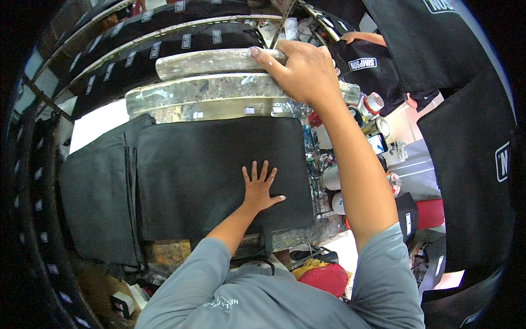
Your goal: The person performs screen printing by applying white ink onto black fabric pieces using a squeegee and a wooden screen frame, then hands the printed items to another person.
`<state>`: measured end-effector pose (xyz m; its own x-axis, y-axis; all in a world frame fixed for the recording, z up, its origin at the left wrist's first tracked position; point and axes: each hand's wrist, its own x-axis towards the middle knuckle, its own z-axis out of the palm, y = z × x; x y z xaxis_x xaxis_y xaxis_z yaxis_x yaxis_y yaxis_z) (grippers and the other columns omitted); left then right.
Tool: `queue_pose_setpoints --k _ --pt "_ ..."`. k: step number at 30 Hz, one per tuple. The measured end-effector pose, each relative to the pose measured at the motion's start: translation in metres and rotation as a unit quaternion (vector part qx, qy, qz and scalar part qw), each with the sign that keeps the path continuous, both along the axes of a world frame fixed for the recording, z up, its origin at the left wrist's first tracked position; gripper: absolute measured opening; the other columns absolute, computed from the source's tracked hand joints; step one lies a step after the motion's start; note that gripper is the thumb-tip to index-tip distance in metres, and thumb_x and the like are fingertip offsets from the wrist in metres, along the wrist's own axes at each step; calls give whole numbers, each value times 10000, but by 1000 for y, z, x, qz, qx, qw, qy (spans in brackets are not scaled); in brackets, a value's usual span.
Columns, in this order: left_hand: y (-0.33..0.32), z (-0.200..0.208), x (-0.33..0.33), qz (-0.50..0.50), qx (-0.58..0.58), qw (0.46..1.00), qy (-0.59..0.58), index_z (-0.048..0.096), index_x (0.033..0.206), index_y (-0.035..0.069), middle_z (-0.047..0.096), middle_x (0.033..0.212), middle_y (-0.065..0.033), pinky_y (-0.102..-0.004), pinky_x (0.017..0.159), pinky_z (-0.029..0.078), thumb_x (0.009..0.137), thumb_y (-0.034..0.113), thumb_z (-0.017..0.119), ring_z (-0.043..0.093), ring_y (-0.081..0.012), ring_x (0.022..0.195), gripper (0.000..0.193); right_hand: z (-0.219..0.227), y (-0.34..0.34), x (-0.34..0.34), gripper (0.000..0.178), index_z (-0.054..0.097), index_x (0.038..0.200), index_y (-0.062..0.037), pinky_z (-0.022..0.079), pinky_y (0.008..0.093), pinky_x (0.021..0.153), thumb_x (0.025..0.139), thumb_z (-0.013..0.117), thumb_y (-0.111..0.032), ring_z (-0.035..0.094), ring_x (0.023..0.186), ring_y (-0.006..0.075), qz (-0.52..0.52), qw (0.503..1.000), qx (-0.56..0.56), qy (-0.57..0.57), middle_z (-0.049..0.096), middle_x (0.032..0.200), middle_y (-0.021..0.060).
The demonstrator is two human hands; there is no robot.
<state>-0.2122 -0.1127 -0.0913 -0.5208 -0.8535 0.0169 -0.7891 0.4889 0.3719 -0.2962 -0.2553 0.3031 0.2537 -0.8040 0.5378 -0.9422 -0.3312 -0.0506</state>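
Observation:
Spread flat, my left hand (258, 189) rests on a black fabric piece (192, 175) laid over the stained work table (298, 237), its fingers apart. Beyond the fabric stands a paint-smeared wooden frame (208, 93), seen nearly edge-on. My right hand (304, 68) reaches out to its upper bar (213, 63) and grips the right end, thumb along the near top; the other fingers curl partly out of sight behind. More black fabric (96, 192) lies folded at the left end of the table.
Racks (235, 19) with black printed pieces run along the back and left. Paint cans (378, 127), jars and a phone (377, 143) crowd the right side. Black printed fabric (460, 164) hangs at far right. Another person's arm (364, 37) shows at the back. A red seat (430, 213) stands right.

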Motion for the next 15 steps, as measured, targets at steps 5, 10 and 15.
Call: queue_pose_setpoints --k 5,10,15 --pt "-12 3 -33 1 16 1000 -14 316 1717 180 119 1805 -200 -807 1225 -63 798 905 631 19 -543 1634 1212 -3 6 -5 796 757 889 -1 520 521 889 986 524 -756 713 847 423 17 1000 -18 -7 735 845 230" --pt "-24 3 -46 6 54 998 25 368 1696 147 157 1797 -197 -772 1252 -44 834 896 599 50 -498 1647 1166 -4 4 -5 785 754 885 1 516 516 854 994 531 -744 708 840 422 24 999 -25 -3 732 853 228" --pt "-28 16 19 78 7 995 58 407 1676 141 169 1788 -228 -768 1253 6 857 894 580 79 -501 1645 1125 -2 0 -4 791 763 905 2 524 520 847 998 528 -747 716 862 421 23 1000 -15 1 735 871 232"
